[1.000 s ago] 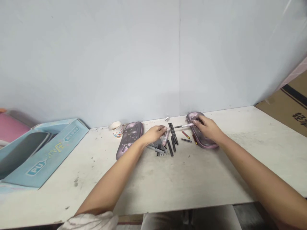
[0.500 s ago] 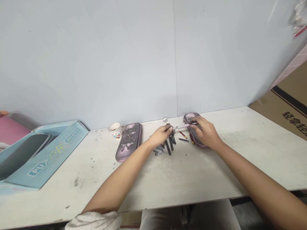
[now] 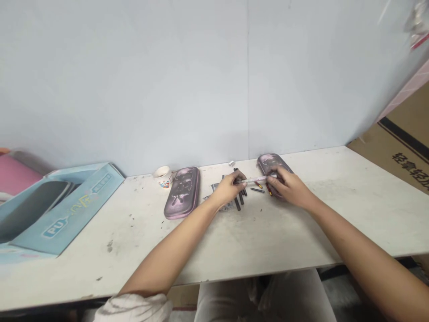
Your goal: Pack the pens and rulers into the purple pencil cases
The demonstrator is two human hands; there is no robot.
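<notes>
A slim, pale pen-like stick [image 3: 257, 179] spans level between my hands, above the table. My left hand [image 3: 228, 188] pinches its left end; the fingers of my right hand [image 3: 286, 185] close on its right end. Below and beside my left hand lie several short black sticks [image 3: 237, 202] and some grey-silver pieces, partly covered by that hand. Close to my right hand are a short dark stick [image 3: 257, 190] and red-and-yellow pencil stubs [image 3: 269, 189]. Behind my right hand, and partly hidden by it, is a dark purple-pink zipped case [image 3: 270, 160].
A matching case [image 3: 182, 193] lies to the left, by a white paper cup [image 3: 163, 176]. A light-blue box [image 3: 72, 219] with a dark item inside stands at far left. A small silvery object [image 3: 232, 163] sits near the wall [image 3: 187, 89]. Dark specks dot the white table [image 3: 140, 250].
My right hand has come slightly lower, and the stick now lies more level between my hands. My view has shifted a little.
</notes>
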